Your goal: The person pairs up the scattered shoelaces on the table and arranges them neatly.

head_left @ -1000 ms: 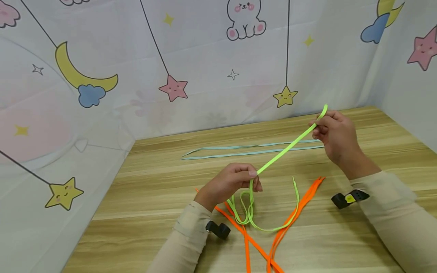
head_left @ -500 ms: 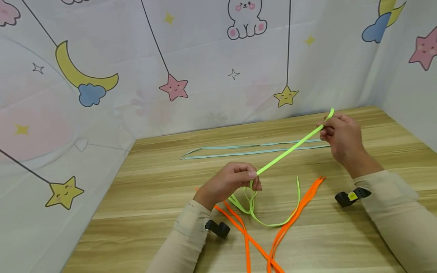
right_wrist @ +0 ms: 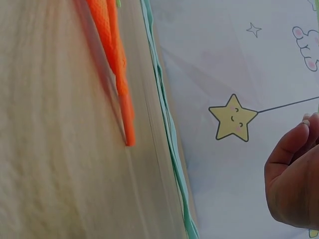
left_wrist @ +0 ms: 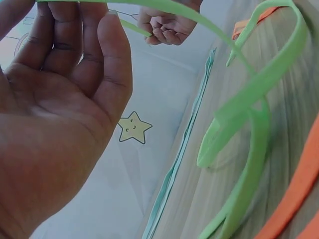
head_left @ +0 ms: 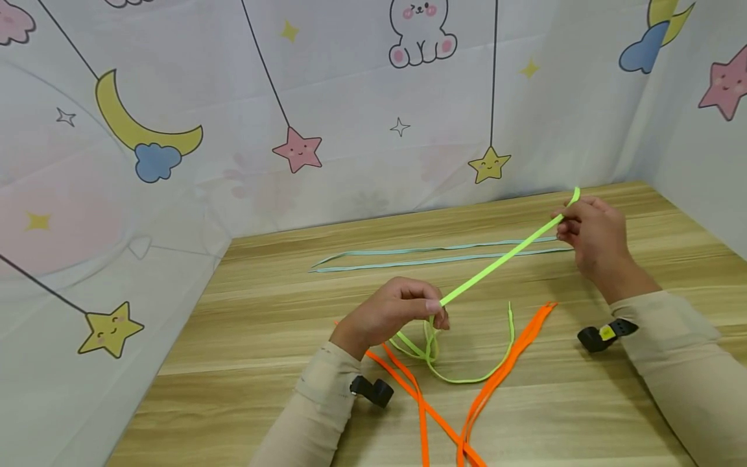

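Note:
A neon green shoelace runs taut and slanted between both hands, above the table. My left hand pinches it between thumb and fingers, lower and toward the middle. Higher up on the right, my right hand pinches it close to one end, and a short tip sticks up past the fingers. From the left hand the rest of the lace hangs in loops, and its other end curves over the table. In the right wrist view only part of the right hand shows at the edge.
Orange shoelaces lie crossed near the front of the wooden table, partly under the green loops. A pale teal shoelace stretches in two strands along the back. Behind the table hangs a printed white curtain.
My right hand has moved right and slightly down, drawing more of the green lace through. The left hand stays nearly in place while the hanging loops below it have shrunk.

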Tool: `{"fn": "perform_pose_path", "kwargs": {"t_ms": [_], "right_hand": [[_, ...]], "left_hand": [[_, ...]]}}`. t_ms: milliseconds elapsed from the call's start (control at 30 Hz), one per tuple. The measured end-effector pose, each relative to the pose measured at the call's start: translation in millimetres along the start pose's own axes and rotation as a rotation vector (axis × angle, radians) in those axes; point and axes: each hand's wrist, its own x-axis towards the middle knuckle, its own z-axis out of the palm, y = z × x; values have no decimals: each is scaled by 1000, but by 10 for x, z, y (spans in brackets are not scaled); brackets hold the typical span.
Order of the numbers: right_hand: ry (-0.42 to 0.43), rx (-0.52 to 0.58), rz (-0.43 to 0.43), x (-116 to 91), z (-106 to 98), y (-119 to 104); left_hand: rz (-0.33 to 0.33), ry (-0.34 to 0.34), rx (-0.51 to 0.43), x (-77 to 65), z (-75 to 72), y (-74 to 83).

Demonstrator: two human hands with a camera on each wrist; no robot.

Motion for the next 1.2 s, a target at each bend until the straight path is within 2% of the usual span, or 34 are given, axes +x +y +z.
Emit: {"fn": "perform_pose_path", "kwargs": {"t_ms": [333,700,933,1200], "right_hand": [[45,1,-3,29,-64,-9],[68,5,-15,39,-104,-7],[66,-10,-23,43,-120,3],[78,-26,-20,51,-125,3]], "left_hand": [[32,-43,-32,-12,-4,43],[67,-49,-43,-23,-30,64],[108,37,-59,-48,-63,77],[164,118,-142,-86,-148,99]]}}
